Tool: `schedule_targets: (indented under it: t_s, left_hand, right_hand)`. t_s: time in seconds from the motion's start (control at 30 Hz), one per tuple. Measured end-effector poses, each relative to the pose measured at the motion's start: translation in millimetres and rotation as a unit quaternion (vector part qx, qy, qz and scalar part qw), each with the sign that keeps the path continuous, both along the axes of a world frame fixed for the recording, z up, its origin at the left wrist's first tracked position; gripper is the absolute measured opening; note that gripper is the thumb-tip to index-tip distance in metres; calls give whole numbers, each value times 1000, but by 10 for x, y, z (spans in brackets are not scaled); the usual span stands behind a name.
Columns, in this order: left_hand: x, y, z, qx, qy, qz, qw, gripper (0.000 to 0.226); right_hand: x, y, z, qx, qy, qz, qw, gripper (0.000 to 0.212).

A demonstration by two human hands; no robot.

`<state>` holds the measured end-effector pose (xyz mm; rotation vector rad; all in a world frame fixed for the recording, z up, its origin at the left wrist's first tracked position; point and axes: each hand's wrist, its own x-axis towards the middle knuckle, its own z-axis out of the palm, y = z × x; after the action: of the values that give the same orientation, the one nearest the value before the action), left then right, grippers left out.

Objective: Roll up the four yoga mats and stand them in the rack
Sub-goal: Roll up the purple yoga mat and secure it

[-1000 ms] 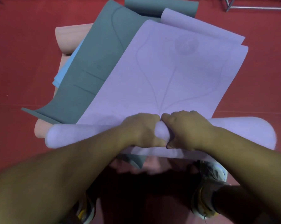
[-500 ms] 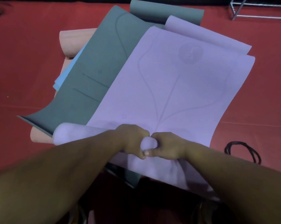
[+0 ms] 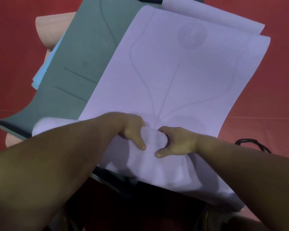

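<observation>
A lilac yoga mat (image 3: 182, 67) lies on top of the pile, its near end curled into a loose roll (image 3: 153, 137). My left hand (image 3: 132, 129) grips the roll from the left, thumb pointing down over it. My right hand (image 3: 177, 141) grips it from the right, fingers curled over the top. Beneath lie a grey-green mat (image 3: 83, 64), a light blue mat (image 3: 45, 70) showing only at its left edge, and a pink mat (image 3: 54, 29) curled at the far left. The rack is out of view.
The mats lie on a red floor (image 3: 12, 64). A black looped cord (image 3: 252, 144) rests on the floor just right of the lilac mat. The near part of the roll sags loose under my right forearm.
My hands have slid the roll's middle toward me and the right side of the roll has come loose and flattened. The view has moved closer; the rack bars at top right have left the frame.
</observation>
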<state>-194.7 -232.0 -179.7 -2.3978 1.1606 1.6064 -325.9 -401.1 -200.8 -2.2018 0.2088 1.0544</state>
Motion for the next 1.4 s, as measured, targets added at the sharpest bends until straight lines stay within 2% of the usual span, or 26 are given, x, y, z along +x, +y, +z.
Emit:
schedule_targets:
  t_s: [0.1, 0.17, 0.23, 0.3, 0.47, 0.6, 0.7, 0.8, 0.93, 1.0, 1.1, 1.17, 1.2, 1.3, 1.33, 1.4]
  left_hand:
    - [-140, 95, 193, -19, -29, -21, 999, 39]
    - [-261, 172, 379, -48, -103, -58, 992, 49]
    - [-383, 261, 582, -69, -187, -96, 975, 53]
    - [-486, 376, 759, -68, -220, -115, 966, 55]
    - [-696, 641, 1084, -57, -182, -98, 977, 58]
    - [-783, 685, 1373, -74, -174, -98, 977, 47]
    - [-898, 681, 1514, -77, -226, -103, 966, 41]
    - [-1041, 679, 1568, -96, -286, -116, 946, 33]
    - [-1200, 707, 1629, -90, -338, -150, 925, 46]
    - [-1227, 776, 1605, -92, -333, -129, 929, 51]
    - [-1270, 918, 1487, -104, -260, -73, 957, 49]
    - [-1336, 954, 1414, -106, -242, -72, 962, 47]
    - [-1367, 942, 1388, -107, -253, -70, 959, 43]
    - [-1448, 868, 1352, -108, -310, -43, 944, 33]
    - [-1466, 848, 1350, -105, -321, -39, 941, 32]
    - [-1470, 838, 1341, -90, -325, -39, 941, 29]
  right_hand:
    - [77, -78, 256, 40, 57, 20, 997, 43]
    - [108, -29, 522, 29, 73, 48, 996, 33]
    - [101, 121, 783, -7, 57, 92, 994, 38]
    - [21, 321, 1012, -72, 9, 121, 990, 50]
    - [-363, 672, 1295, -229, -146, 131, 953, 56]
    - [-682, 780, 1427, -291, -211, 86, 929, 59]
    - [-900, 842, 1520, -303, -237, 55, 922, 63]
    - [-1053, 877, 1623, -269, -231, -2, 935, 65]
    - [-1106, 933, 1638, -268, -220, -40, 937, 59]
    - [-1111, 992, 1571, -281, -238, -41, 929, 57]
    - [-1163, 1041, 1488, -305, -246, -15, 920, 56]
    - [-1217, 1069, 1469, -316, -235, -1, 919, 56]
    - [-1243, 1087, 1439, -327, -242, 13, 913, 54]
    - [-1274, 1142, 1335, -377, -323, 70, 865, 41]
    - [-1269, 1155, 1322, -379, -331, 63, 862, 41]
    - [-1282, 1181, 1302, -350, -299, 50, 887, 42]
